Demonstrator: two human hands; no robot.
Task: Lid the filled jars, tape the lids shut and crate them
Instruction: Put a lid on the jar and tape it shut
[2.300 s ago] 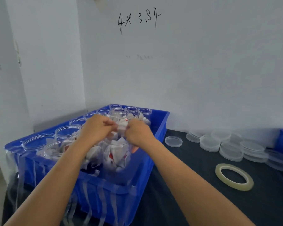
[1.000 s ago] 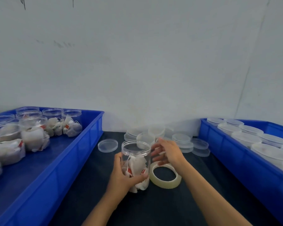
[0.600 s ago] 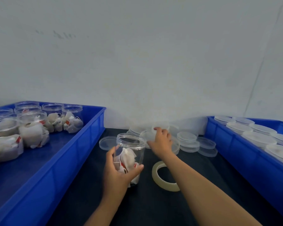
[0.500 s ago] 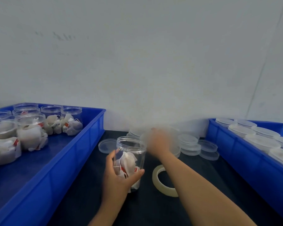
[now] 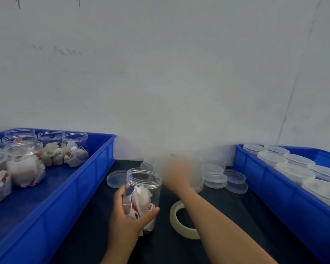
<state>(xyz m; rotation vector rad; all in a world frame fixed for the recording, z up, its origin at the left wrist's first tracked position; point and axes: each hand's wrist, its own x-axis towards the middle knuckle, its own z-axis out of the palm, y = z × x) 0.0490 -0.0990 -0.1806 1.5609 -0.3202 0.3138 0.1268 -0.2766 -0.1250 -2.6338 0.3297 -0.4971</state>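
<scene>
Head view: left hand (image 5: 126,216) is gripping an open, filled jar (image 5: 143,195) standing on the dark bench (image 5: 227,210).

Fingers and thumb are curling round the jar's lower half; no lid on it. Right hand (image 5: 176,172) is reaching over the loose lids (image 5: 211,174) behind the jar, too blurred to tell its grip. Tape roll (image 5: 181,220) is lying just right of the jar. Left crate (image 5: 80,180) is holding unlidded jars, right crate (image 5: 271,180) lidded ones.

Soft, even, cool light with faint shadows; the right hand (image 5: 176,173) is smeared by motion blur; wide-angle bending at the edges.
</scene>
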